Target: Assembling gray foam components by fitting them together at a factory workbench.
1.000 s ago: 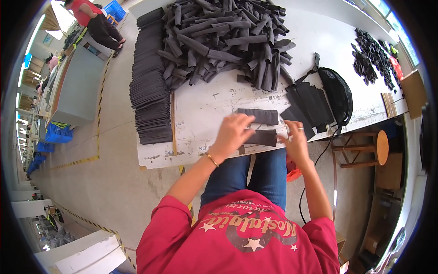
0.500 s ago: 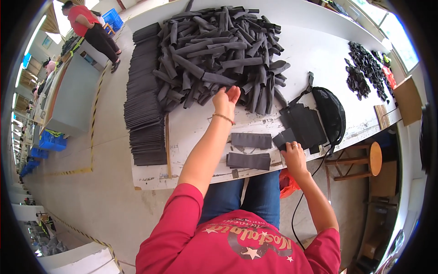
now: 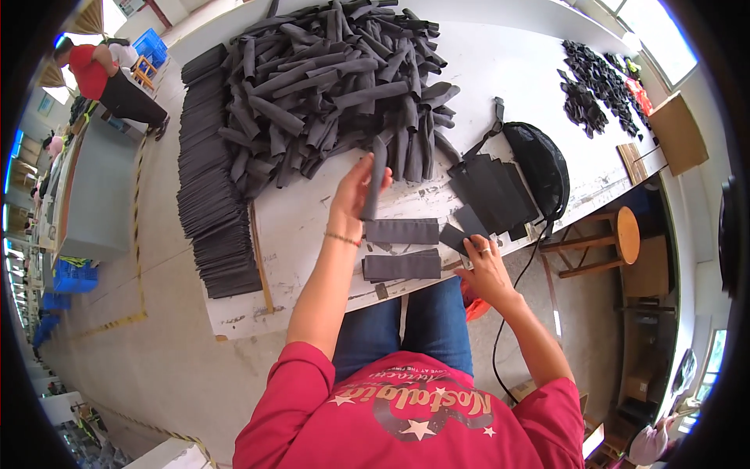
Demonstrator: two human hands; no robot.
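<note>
In my left hand (image 3: pixel 353 191) is a curled, dark grey fabric tube (image 3: pixel 376 176), held upright between thumb and fingers just in front of a big heap of similar tubes (image 3: pixel 312 86). The fingers of my right hand (image 3: pixel 491 275) pinch a small dark rectangular piece (image 3: pixel 454 238) near the table's front edge. Beside it lies a fan of flat dark pieces (image 3: pixel 496 194). Two flat dark grey fabric strips or small stacks lie between my hands: the farther one (image 3: pixel 402 231) and the nearer one (image 3: pixel 401 266).
A long row of stacked flat dark pieces (image 3: pixel 209 172) runs along the table's left side. At right are a black rounded bag (image 3: pixel 539 168) with a strap, a pile of small black pieces (image 3: pixel 594 94), a cardboard piece (image 3: pixel 678 134) and a wooden stool (image 3: pixel 626 236). A person (image 3: pixel 94 74) stands far left.
My left hand has drawn back from the heap and now holds a fabric tube. The small dark piece in my right hand has moved nearer the two strips. The whole view has shifted.
</note>
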